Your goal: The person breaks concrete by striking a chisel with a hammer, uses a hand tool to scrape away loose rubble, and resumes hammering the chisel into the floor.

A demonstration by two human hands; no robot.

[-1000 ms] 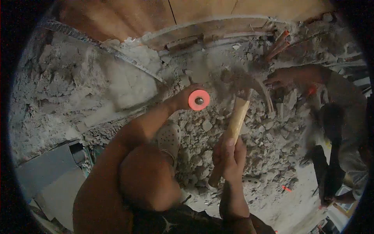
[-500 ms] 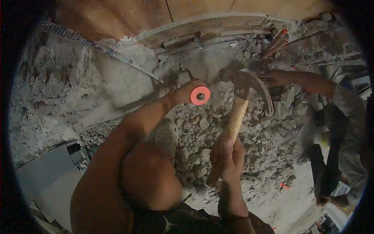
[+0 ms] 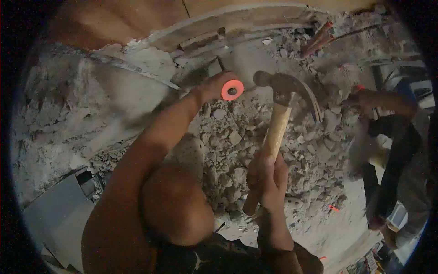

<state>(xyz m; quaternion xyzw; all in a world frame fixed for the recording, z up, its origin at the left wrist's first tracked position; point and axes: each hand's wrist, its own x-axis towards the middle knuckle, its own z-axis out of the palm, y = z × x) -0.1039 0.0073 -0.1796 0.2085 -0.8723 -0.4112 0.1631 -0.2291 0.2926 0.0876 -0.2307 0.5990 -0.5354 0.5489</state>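
Observation:
My left hand is closed around a chisel with a round pink-orange guard. The struck end of the chisel faces me, and its thin tip end points away toward the broken concrete by the wall base. My right hand grips the wooden handle of a claw hammer. The hammer is raised, its head just to the right of the chisel's guard and apart from it, with the claw curving right. Below both tools lies a heap of broken rubble. My bent knee is under my left arm.
Orange pipes stick out of rubble at the back right. A co-worker's hand is over the debris on the right. A grey panel lies at lower left. A wooden board runs along the top.
The view has tilted slightly, so the surroundings sit higher. The co-worker's hand has pulled back to the right, away from the hammer head. My hands keep their grip on the chisel and hammer.

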